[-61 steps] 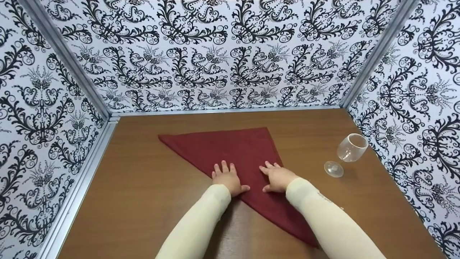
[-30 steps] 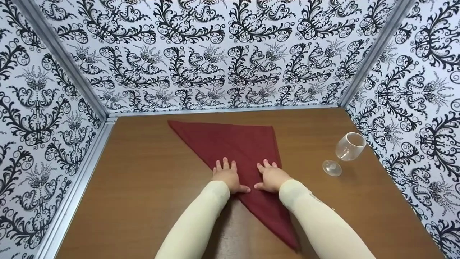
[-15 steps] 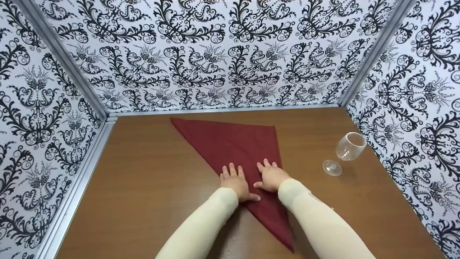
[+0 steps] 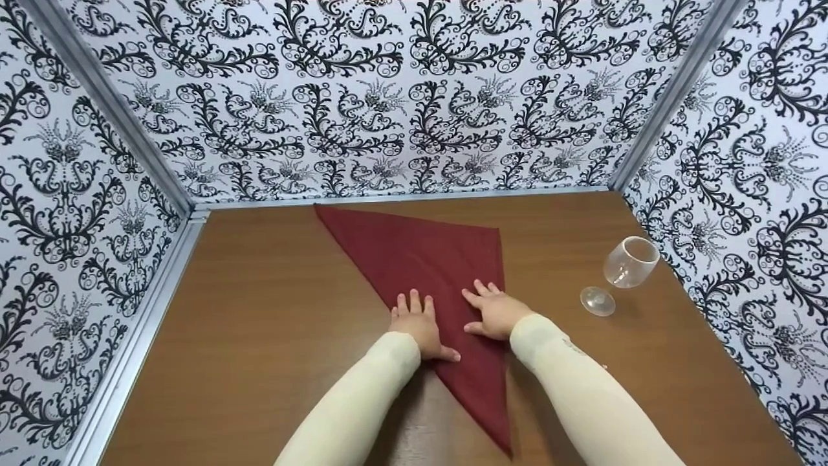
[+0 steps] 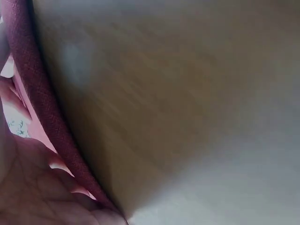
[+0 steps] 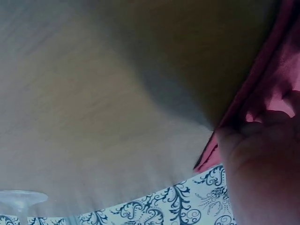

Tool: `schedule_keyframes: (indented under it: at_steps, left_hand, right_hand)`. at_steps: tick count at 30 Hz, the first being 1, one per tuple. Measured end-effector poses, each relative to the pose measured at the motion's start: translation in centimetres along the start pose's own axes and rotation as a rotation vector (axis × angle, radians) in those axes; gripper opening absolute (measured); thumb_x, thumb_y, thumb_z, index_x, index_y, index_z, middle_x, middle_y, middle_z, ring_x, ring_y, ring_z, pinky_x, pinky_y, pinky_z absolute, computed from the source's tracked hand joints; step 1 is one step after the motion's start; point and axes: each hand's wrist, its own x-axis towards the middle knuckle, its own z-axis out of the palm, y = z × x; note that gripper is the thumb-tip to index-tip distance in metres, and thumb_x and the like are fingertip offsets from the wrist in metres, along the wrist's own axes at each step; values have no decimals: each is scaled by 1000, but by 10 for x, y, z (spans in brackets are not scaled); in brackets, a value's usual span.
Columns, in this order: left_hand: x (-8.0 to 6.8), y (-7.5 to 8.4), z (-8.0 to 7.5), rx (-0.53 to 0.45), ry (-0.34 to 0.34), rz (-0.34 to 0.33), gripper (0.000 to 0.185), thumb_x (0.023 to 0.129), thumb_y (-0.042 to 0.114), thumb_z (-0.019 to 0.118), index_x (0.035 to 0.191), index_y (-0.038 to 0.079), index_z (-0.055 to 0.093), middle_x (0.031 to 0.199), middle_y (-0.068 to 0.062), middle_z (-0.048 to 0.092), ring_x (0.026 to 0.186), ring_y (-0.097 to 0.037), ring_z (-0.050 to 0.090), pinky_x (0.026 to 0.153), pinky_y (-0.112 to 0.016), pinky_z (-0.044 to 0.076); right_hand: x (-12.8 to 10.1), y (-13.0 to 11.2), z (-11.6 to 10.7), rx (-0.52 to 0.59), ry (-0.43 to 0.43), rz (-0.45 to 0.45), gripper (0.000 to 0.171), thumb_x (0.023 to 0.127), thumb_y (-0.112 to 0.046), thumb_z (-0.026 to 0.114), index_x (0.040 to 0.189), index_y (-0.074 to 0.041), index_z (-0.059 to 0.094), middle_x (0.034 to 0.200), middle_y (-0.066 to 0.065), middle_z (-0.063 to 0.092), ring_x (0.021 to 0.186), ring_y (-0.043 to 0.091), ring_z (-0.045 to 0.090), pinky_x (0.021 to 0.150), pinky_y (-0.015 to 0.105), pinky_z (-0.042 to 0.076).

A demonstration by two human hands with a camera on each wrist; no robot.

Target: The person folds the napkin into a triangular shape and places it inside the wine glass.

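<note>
A dark red napkin (image 4: 427, 259) folded into a triangle lies flat on the wooden table (image 4: 272, 323), one tip near the back wall and one tip toward me. My left hand (image 4: 419, 323) presses flat on its left edge with fingers spread. My right hand (image 4: 495, 312) lies flat on the cloth near its right edge. Both arms wear cream sleeves. The left wrist view shows the napkin's edge (image 5: 42, 108) beside my palm (image 5: 33, 187); the right wrist view shows the napkin's edge (image 6: 262, 70) beside my hand (image 6: 262, 159).
A clear wine glass (image 4: 624, 268) lies on its side at the right, close to the patterned side wall (image 4: 744, 162). Patterned walls with metal rails close in the table on the left, back and right.
The napkin has turned clockwise under my flat hands: its far tip swung toward the back wall and its near tip swung left. My hands shifted slightly with it. The glass stayed put.
</note>
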Motion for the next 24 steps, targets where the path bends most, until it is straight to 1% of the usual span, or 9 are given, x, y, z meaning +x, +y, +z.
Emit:
schedule_keyframes:
  at_steps: [4,7,10,12,17,19,21,24]
  left_hand:
    - [-2,4,-4,29,-4,-10,139,67,86,76,168,7,23,175,-24,14,161,-49,17,128,-57,28]
    - [-8,13,-2,5,-19,24,140,68,88,75,168,5,22,175,-25,12,161,-50,16,127,-59,28]
    - [-16,24,4,-33,-47,67,142,68,90,72,168,4,20,175,-25,11,160,-52,14,128,-61,26]
    - [-20,28,6,-36,-54,67,142,67,90,72,168,5,20,176,-24,12,161,-51,13,128,-60,25]
    - [-24,27,8,17,-59,40,142,66,87,76,169,9,19,177,-18,11,162,-48,11,129,-59,24]
    - [-23,25,10,32,-71,44,142,66,88,76,170,10,17,178,-17,10,162,-48,10,129,-59,23]
    - [-21,23,12,32,-77,54,143,66,88,76,170,11,16,178,-17,8,163,-47,8,130,-59,22]
    - [-18,23,13,22,-96,55,145,65,88,76,170,12,13,178,-16,4,163,-47,4,131,-59,18]
  right_hand:
    - [3,0,5,-7,4,7,80,100,-46,69,164,-9,37,171,28,25,155,55,27,124,61,32]
    - [4,-2,6,-12,1,33,80,101,-47,67,165,-10,36,172,27,23,156,54,25,125,61,31]
    - [4,-6,5,11,2,56,80,101,-45,68,165,-9,35,172,27,22,157,55,23,126,61,29]
    - [4,-10,5,25,3,73,81,100,-45,68,165,-10,35,172,27,21,157,55,22,126,61,28]
    - [4,-17,5,14,-10,112,84,100,-50,67,166,-11,33,172,26,21,157,54,23,126,60,31]
    - [4,-19,4,-7,-10,115,84,99,-51,68,165,-10,35,171,27,25,155,54,28,124,60,35]
    - [5,-18,2,-27,12,109,82,98,-50,70,162,-8,40,168,29,31,152,55,35,121,60,38]
    - [6,-14,-1,-57,37,101,81,97,-50,71,161,-7,43,166,29,35,150,55,38,121,60,37]
